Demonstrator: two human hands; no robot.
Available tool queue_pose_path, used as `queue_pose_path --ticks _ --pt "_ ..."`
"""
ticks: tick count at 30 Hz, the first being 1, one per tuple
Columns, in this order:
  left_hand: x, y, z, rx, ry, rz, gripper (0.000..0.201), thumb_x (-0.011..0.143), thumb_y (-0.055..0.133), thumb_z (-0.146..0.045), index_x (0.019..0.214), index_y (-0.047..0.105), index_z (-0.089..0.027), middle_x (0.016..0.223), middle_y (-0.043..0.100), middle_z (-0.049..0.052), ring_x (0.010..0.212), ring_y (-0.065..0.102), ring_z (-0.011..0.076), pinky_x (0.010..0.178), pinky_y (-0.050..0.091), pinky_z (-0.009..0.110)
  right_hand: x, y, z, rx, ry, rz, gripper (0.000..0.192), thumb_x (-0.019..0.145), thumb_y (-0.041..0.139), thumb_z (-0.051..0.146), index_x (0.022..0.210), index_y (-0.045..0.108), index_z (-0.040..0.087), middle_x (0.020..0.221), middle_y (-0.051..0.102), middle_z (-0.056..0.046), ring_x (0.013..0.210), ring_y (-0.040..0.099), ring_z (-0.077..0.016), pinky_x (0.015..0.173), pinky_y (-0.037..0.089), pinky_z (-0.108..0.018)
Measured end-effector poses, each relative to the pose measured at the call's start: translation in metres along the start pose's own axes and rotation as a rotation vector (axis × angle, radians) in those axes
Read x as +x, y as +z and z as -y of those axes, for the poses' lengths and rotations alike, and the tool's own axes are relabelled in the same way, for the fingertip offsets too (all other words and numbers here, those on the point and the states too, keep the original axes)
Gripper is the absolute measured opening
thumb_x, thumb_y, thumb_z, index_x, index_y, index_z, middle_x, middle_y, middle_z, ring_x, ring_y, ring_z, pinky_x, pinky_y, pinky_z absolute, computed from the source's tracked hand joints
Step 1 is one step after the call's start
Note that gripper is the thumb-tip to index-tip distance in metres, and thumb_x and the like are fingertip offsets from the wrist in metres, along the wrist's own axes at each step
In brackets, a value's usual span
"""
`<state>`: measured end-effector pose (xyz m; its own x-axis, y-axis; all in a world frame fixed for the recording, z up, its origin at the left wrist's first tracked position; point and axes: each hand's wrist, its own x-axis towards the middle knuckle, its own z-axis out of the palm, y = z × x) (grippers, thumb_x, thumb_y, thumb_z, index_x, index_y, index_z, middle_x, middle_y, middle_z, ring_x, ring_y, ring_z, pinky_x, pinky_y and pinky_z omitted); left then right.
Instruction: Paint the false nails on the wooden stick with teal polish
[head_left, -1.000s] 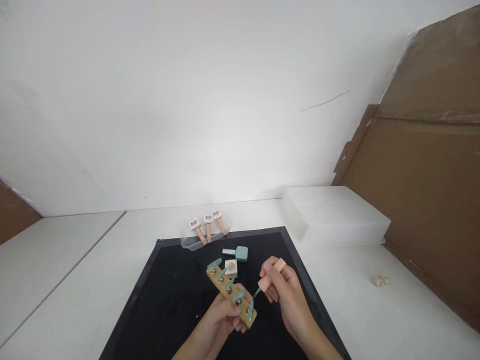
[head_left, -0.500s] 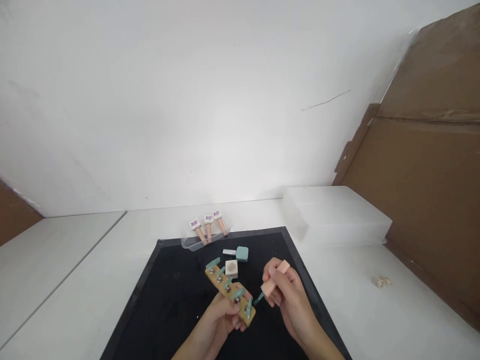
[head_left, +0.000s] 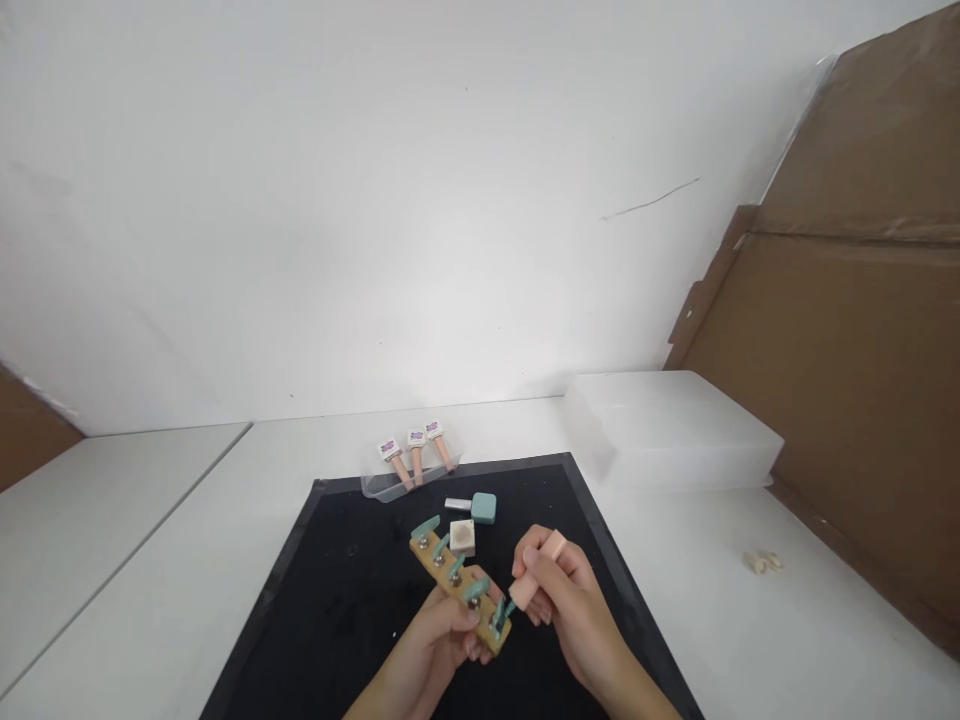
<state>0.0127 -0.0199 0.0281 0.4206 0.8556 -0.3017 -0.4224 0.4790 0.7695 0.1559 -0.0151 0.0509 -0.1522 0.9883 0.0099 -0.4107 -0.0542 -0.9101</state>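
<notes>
My left hand [head_left: 448,622] grips a wooden nail display stand [head_left: 444,573] near its lower end. Several green false nails [head_left: 476,590] stand on metal pegs along it. My right hand [head_left: 559,585] is closed round the peach cap of a nail polish brush [head_left: 538,572]. The green-coated bristles are at the nail nearest my right hand and seem to touch it. Just beyond the stand is an open square white bottle [head_left: 462,537]. Behind that lies a green-bodied bottle [head_left: 484,508] with a silver cap.
Three white bottles with peach caps lie in a clear tray [head_left: 386,494] at the back of the black mat [head_left: 337,560]. A translucent box [head_left: 675,430] stands at back right, beside a cardboard wall [head_left: 840,400]. Small pale pieces [head_left: 763,562] lie on the right.
My right hand has moved a little left with the brush. Its tip has gone from beside the stand to the nearest false nail. My left hand and the stand hold still.
</notes>
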Motion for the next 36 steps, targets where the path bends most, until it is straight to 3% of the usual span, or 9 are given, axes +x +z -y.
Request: queue_pose_path --ticks 16,20,28,36 --pt "0.0011 -0.0026 0.0013 -0.005 0.006 0.024 0.015 0.057 0.057 -0.019 0.069 0.062 -0.014 0.045 0.041 -0.004 0.045 0.035 0.0085 0.051 0.031 0.024 0.0039 -0.0015 -0.0001 0.055 -0.017 -0.124 0.03 0.075 0.058 0.041 0.06 0.05 0.017 0.041 0.027 0.01 0.038 0.018 -0.0064 0.039 0.02 -0.02" --pt "0.0 -0.0035 0.0016 -0.001 0.002 0.016 0.016 0.058 0.056 -0.019 0.071 0.063 -0.013 0.045 0.04 -0.004 0.045 0.034 0.0084 0.053 0.032 0.025 0.0021 -0.0001 0.0022 0.092 0.001 -0.084 0.03 0.076 0.058 0.041 0.059 0.05 0.018 0.04 0.026 0.01 0.038 0.017 -0.0065 0.039 0.02 -0.021" --pt "0.0008 0.0022 -0.0015 0.009 0.001 -0.002 0.013 0.058 0.055 -0.016 0.068 0.063 -0.013 0.046 0.041 -0.004 0.044 0.032 0.007 0.051 0.031 0.024 -0.0014 -0.0019 -0.0007 -0.012 0.003 0.044 0.034 0.074 0.059 0.045 0.06 0.053 0.015 0.042 0.038 0.007 0.037 0.026 -0.0057 0.04 0.021 -0.021" --pt "-0.0006 0.0013 0.0001 0.03 -0.003 -0.01 0.015 0.059 0.053 -0.017 0.07 0.063 -0.013 0.046 0.041 -0.004 0.045 0.034 0.0083 0.053 0.032 0.025 0.0016 -0.0029 -0.0021 -0.013 -0.015 -0.013 0.032 0.076 0.058 0.044 0.061 0.053 0.016 0.041 0.033 0.009 0.037 0.022 -0.0053 0.039 0.021 -0.02"
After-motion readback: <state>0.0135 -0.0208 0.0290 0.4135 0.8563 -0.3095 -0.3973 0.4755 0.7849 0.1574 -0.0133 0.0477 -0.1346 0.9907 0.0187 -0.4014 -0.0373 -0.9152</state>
